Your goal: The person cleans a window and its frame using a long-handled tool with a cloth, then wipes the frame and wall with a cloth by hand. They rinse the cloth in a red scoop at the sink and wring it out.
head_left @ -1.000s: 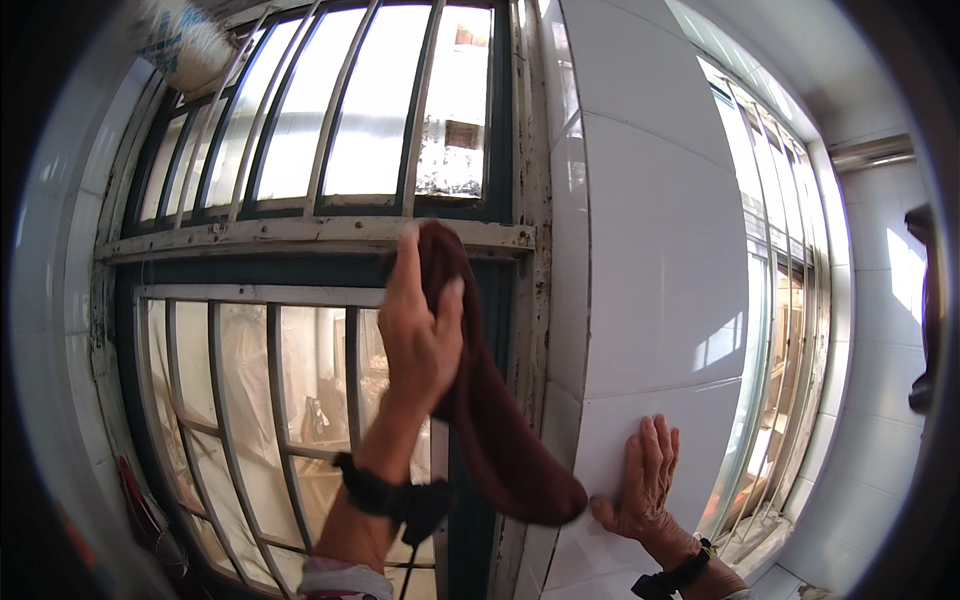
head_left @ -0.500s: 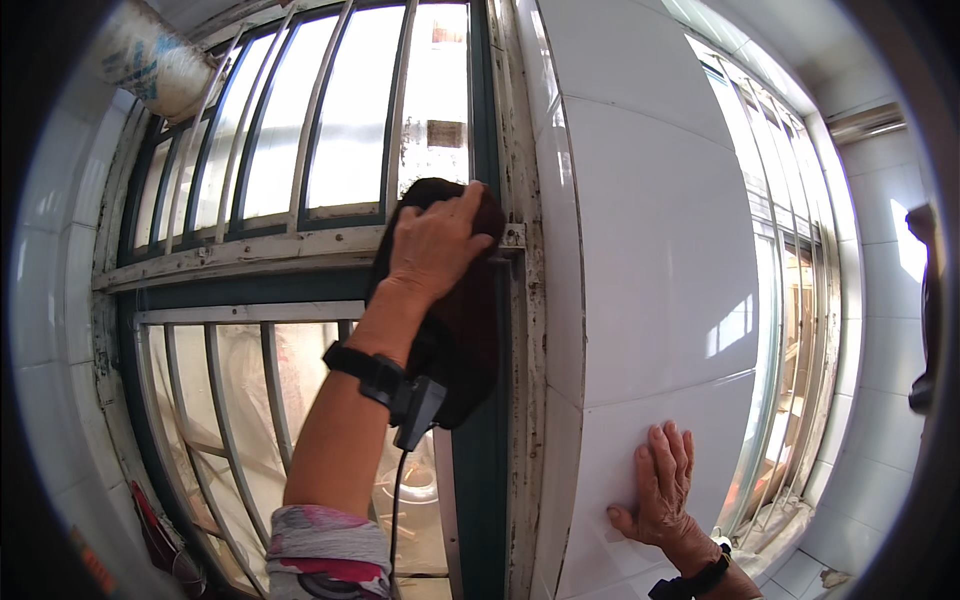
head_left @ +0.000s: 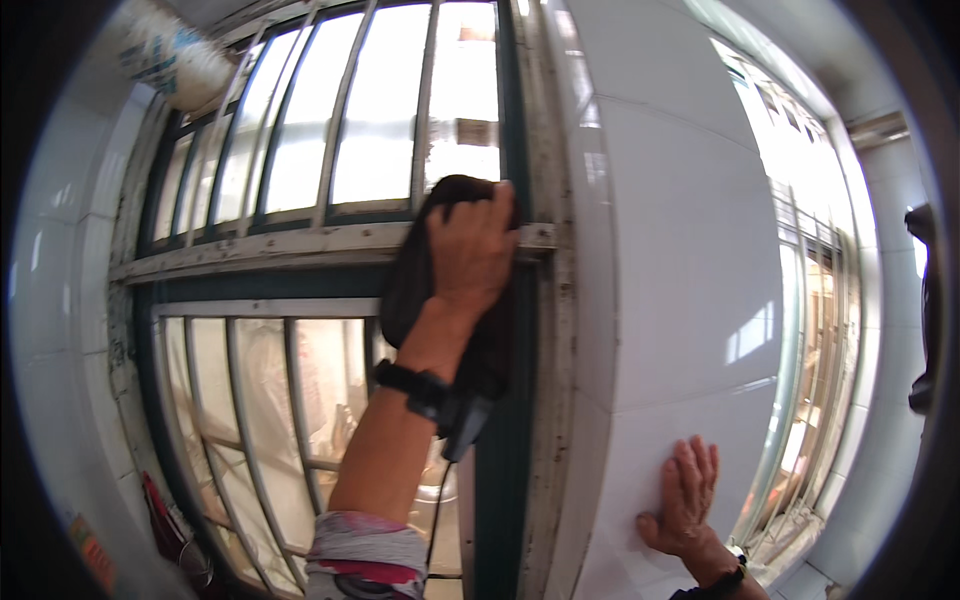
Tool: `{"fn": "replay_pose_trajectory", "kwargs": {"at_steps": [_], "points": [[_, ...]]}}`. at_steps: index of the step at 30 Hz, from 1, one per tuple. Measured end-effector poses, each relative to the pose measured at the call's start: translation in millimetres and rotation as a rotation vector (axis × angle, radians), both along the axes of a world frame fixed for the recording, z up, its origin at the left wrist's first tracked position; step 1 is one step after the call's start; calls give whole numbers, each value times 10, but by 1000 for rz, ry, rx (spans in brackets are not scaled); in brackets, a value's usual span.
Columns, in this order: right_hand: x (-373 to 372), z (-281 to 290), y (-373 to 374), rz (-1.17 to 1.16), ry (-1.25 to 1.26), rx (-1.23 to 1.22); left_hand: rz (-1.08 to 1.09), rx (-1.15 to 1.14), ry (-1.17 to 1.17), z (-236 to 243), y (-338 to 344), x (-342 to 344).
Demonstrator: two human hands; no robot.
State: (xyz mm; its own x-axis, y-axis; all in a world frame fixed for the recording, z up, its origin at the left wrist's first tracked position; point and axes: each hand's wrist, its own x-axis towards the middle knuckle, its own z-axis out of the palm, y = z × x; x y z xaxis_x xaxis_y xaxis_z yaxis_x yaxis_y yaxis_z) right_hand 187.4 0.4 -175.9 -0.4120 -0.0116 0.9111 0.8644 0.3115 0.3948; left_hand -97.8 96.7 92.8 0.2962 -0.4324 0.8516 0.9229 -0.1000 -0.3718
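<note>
While I watch from the head camera, nearest me the right hand [head_left: 685, 500] lies flat and open, fingers spread, palm pressed against the white tiled pillar [head_left: 670, 250] low down. Beyond it and up to its left, the left hand [head_left: 470, 250] is raised on a bare forearm with a black wrist strap [head_left: 425, 388]. Its fingers are curled loosely over a dark brown cloth [head_left: 415, 275], pressing it against the window frame. I see the cloth bunched under the palm, with folds hanging below the hand along the dark green upright [head_left: 505, 480]. Just under the fingertips runs the grimy horizontal rail [head_left: 260, 250]. Behind the hand stand pale vertical window bars [head_left: 345, 110] and bright glass.
</note>
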Motion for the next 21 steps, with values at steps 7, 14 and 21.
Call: {"fn": "replay_pose_trajectory", "kwargs": {"at_steps": [7, 14, 21], "points": [[76, -15, -1, -41, -30, -14, 130, -57, 16, 59, -158, -962], [60, -42, 8, -64, -20, -37, 138, -47, -27, 140, -249, -1675], [-4, -35, 9, -78, -9, -30, -348, 172, -254, 30, 95, -1132]]}}
